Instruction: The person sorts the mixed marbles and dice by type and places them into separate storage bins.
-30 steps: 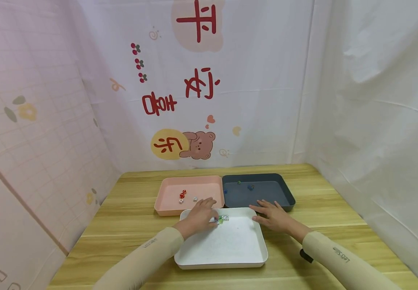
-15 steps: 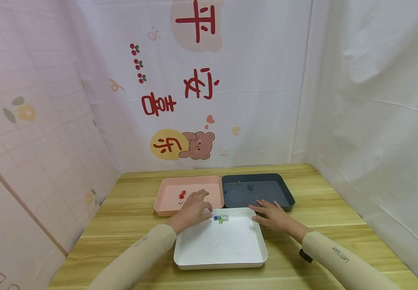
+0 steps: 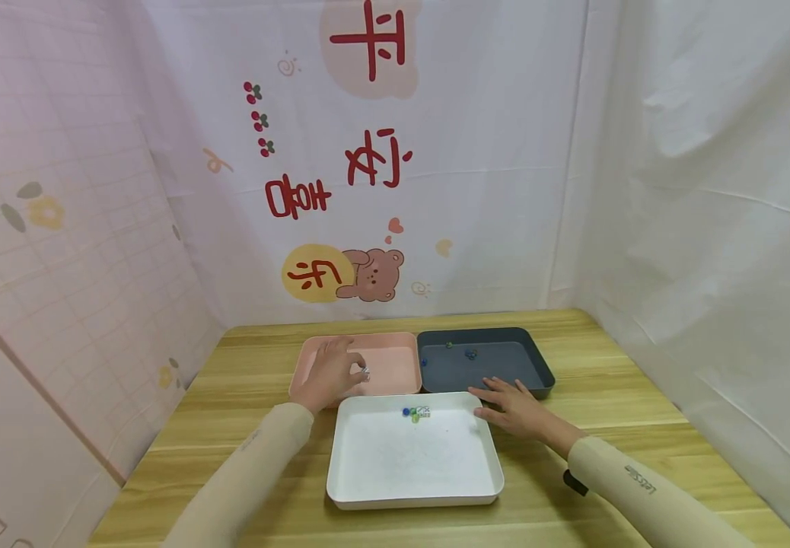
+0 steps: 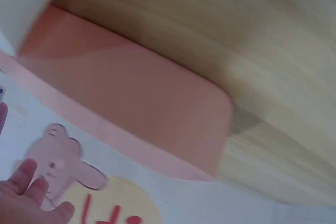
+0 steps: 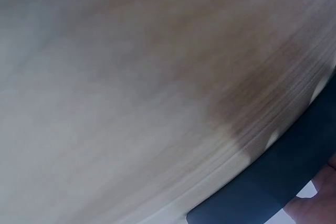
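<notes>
My left hand [image 3: 329, 374] is over the pink tray [image 3: 395, 344] in the head view. Its thumb and forefinger pinch a small white die [image 3: 365, 372]; a sliver of it, a white cube [image 4: 1, 93] with a blue dot, shows at the left wrist view's edge. The hand hides the red dice in the pink tray. My right hand [image 3: 514, 407] lies with spread fingers at the far right corner of the white tray [image 3: 415, 464], close to the dark tray [image 3: 498, 373]. Blue [image 3: 406, 412], green and white dice cluster near the white tray's far wall.
Blue dice [image 3: 471, 355] and a green die [image 3: 449, 345] lie in the dark tray, which stands beside the pink one. All three trays are on a wooden table [image 3: 230, 426]. White printed curtains [image 3: 491, 190] enclose the back and sides.
My left hand has moved from the white tray leftward and away to the pink tray, carrying the white die. The blue die has come into view. The right hand has stayed put.
</notes>
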`<move>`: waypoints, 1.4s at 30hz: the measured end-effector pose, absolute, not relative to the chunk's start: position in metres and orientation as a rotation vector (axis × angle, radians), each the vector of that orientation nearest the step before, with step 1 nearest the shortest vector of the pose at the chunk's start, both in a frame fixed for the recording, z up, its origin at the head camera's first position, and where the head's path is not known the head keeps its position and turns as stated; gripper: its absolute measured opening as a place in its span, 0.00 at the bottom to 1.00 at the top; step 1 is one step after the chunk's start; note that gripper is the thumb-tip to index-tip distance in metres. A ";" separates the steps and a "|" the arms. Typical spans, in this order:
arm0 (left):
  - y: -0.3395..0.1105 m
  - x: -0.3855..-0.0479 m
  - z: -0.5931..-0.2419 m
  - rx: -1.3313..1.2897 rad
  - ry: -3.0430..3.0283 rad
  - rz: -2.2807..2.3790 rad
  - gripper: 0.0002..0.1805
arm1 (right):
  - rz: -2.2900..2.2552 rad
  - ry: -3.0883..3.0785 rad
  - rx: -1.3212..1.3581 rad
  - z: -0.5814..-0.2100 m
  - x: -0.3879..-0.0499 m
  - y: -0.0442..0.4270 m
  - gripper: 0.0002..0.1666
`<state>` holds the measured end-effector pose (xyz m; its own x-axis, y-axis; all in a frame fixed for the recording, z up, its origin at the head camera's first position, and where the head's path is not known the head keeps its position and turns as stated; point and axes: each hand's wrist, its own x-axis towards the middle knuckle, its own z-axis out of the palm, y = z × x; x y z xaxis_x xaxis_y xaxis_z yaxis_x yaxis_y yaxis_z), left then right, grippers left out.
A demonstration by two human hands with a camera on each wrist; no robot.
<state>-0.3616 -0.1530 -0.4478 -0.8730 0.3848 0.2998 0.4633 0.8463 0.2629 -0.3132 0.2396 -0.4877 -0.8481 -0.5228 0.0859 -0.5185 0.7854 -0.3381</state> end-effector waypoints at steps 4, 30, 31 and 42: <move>-0.165 -0.369 -0.456 -0.600 -2.763 -0.468 0.04 | -0.550 2.957 -0.864 -0.489 -0.314 0.240 0.35; -0.176 -0.372 -0.461 -0.457 -2.875 -0.312 0.11 | -0.553 2.954 -0.860 -0.488 -0.314 0.238 0.33; -0.176 -0.373 -0.462 -0.463 -2.874 -0.320 0.11 | -0.554 2.953 -0.858 -0.488 -0.314 0.238 0.33; -0.173 -0.366 -0.455 -0.520 -2.892 -0.407 0.14 | -0.556 2.953 -0.846 -0.489 -0.313 0.239 0.34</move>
<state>-0.3656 -0.1727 -0.4547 -0.9238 0.3151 0.2176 0.3629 0.9018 0.2349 -0.3129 0.2394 -0.4888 -0.8529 -0.5163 0.0773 -0.5091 0.7897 -0.3422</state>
